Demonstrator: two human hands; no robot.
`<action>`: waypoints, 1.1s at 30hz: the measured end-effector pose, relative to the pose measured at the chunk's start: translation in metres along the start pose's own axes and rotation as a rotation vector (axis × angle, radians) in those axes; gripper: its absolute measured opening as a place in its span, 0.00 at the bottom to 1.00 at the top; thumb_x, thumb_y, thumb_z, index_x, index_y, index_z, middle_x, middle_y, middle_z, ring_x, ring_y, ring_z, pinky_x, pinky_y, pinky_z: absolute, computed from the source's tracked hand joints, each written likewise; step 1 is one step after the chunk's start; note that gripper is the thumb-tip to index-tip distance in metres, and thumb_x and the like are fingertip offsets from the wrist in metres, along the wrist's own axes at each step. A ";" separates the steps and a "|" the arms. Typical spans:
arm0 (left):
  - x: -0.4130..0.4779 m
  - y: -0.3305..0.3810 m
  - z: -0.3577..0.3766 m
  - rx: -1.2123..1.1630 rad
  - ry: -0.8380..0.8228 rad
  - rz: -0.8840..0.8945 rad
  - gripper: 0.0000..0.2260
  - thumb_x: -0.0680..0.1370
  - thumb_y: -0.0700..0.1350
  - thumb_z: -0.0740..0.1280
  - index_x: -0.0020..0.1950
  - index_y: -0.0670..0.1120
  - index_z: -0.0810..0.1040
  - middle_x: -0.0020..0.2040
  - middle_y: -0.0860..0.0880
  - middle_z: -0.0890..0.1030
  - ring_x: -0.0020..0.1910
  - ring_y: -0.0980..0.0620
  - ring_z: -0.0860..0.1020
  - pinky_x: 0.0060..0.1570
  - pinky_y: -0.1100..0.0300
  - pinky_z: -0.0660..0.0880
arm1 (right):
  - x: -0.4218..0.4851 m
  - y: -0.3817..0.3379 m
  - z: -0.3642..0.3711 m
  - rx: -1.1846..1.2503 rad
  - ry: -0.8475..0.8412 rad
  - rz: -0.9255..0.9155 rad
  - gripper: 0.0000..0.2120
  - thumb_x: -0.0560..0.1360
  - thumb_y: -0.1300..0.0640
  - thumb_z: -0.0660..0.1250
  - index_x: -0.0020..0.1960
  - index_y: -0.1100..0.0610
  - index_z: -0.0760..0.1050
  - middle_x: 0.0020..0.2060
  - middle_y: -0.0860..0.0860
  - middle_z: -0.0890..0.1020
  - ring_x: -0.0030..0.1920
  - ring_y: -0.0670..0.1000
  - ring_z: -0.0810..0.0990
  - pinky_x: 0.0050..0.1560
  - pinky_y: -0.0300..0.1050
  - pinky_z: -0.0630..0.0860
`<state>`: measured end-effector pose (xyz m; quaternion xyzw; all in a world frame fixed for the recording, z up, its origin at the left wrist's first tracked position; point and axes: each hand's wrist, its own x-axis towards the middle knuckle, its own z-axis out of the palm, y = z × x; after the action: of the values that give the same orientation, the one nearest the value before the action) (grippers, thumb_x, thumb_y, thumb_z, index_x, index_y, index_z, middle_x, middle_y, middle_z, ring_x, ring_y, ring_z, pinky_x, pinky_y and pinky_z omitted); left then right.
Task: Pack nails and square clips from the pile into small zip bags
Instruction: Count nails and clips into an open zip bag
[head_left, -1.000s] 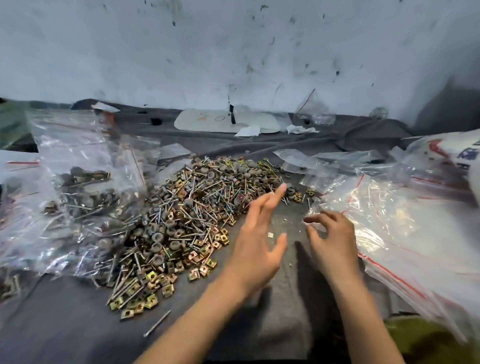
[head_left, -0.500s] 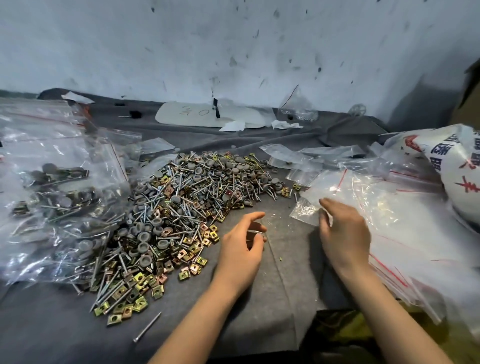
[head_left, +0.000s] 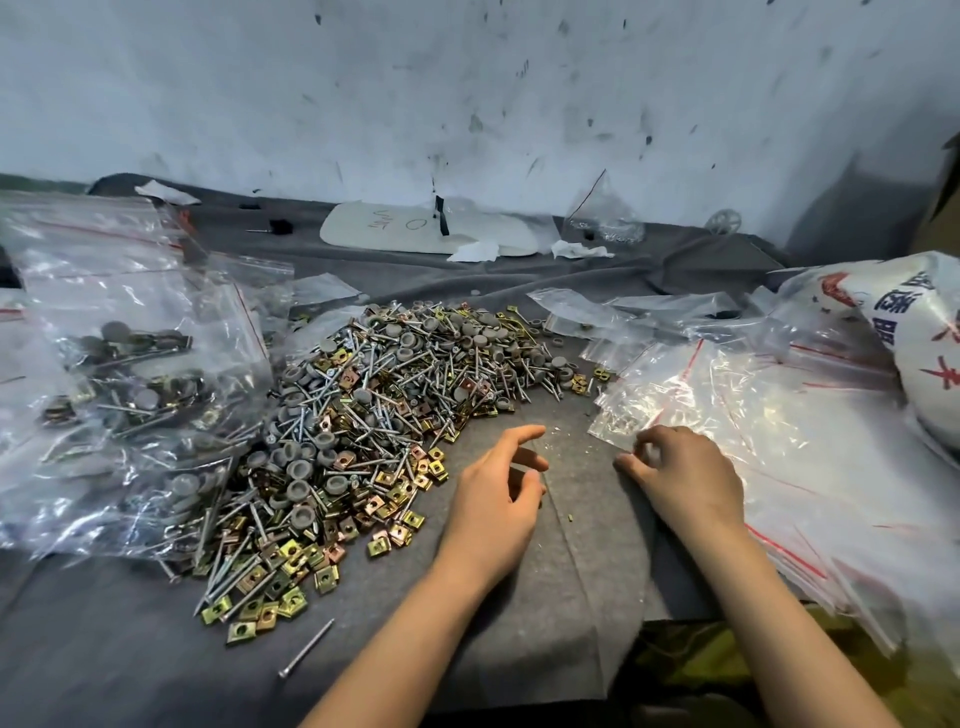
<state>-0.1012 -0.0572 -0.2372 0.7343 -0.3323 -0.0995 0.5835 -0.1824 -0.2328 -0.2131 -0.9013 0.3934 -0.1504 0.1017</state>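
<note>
Left hand (head_left: 493, 499) poised just beside the pile (head_left: 363, 415), fingers loosely curled, empty. Right hand (head_left: 685, 478) curls onto zip bags (head_left: 753, 441) at the right edge of the cloth (head_left: 571, 597); grip unclear. Print on the sack (head_left: 924, 332) is unreadable.

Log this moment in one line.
left hand: loosely curled, empty, beside pile | right hand: fingers curled at corner of empty bags, grip blurred | filled bags: far left

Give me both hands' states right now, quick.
Left hand: open, holding nothing.
Right hand: fingers curled at the corner of a zip bag; grip blurred, cannot tell.
</note>
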 end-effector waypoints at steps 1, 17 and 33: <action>0.000 0.000 0.000 0.002 0.002 0.004 0.18 0.78 0.36 0.61 0.61 0.57 0.72 0.47 0.54 0.79 0.45 0.52 0.81 0.51 0.49 0.78 | 0.000 0.000 -0.001 -0.009 -0.056 -0.012 0.11 0.72 0.46 0.70 0.52 0.49 0.79 0.52 0.52 0.81 0.54 0.58 0.77 0.42 0.46 0.69; 0.002 -0.005 0.001 -0.032 0.028 0.018 0.21 0.78 0.35 0.62 0.58 0.63 0.71 0.46 0.54 0.80 0.41 0.51 0.81 0.47 0.48 0.79 | -0.027 0.000 -0.004 0.179 0.313 -0.063 0.03 0.71 0.59 0.70 0.42 0.55 0.76 0.37 0.51 0.81 0.40 0.59 0.78 0.34 0.46 0.68; 0.006 -0.008 -0.002 -0.014 0.042 0.089 0.20 0.75 0.36 0.67 0.59 0.60 0.75 0.67 0.56 0.65 0.64 0.65 0.68 0.59 0.63 0.73 | -0.065 -0.037 -0.003 0.801 0.364 -0.329 0.11 0.74 0.67 0.68 0.44 0.52 0.73 0.41 0.45 0.77 0.37 0.45 0.77 0.34 0.35 0.72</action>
<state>-0.0924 -0.0589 -0.2426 0.7168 -0.3513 -0.0603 0.5993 -0.2004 -0.1603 -0.2114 -0.8006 0.1676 -0.4599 0.3457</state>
